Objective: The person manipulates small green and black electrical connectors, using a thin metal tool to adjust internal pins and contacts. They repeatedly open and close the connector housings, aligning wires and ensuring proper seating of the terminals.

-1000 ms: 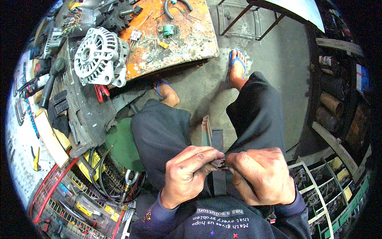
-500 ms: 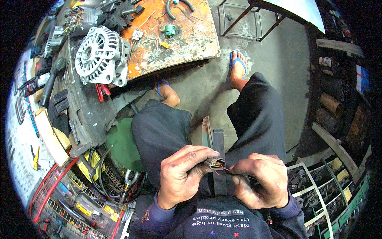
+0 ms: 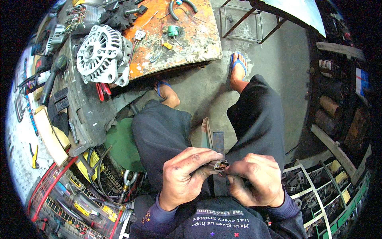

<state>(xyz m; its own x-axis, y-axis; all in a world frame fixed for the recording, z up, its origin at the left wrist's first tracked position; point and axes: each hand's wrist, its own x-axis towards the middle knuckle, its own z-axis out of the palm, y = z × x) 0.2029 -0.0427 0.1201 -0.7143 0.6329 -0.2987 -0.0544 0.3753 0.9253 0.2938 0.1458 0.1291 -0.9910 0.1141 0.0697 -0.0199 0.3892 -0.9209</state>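
Observation:
My left hand (image 3: 185, 175) is closed around a small grey electrical connector (image 3: 220, 164) between thumb and index finger. The connector's open end, with copper-coloured contacts inside, faces right. My right hand (image 3: 256, 179) is closed in a pinch right at that opening. Its fingertips touch or nearly touch the connector's edge. A thin rod-like piece is in the right fingers, mostly hidden by them now. Both hands are held above my lap, over a dark strap (image 3: 219, 187).
A silver alternator housing (image 3: 101, 53) sits on the left bench beside an orange worn tabletop (image 3: 191, 40) bearing a green connector (image 3: 172, 30) and loose wires. Red-handled pliers (image 3: 103, 91) lie below the housing. Racks of parts (image 3: 314, 191) stand right; a red wire basket (image 3: 47, 191) is lower left.
My right hand has moved slightly left, bringing its fingertips up to the connector's opening. The connector has shifted a little right and turned slightly. The thin piece shows less than before.

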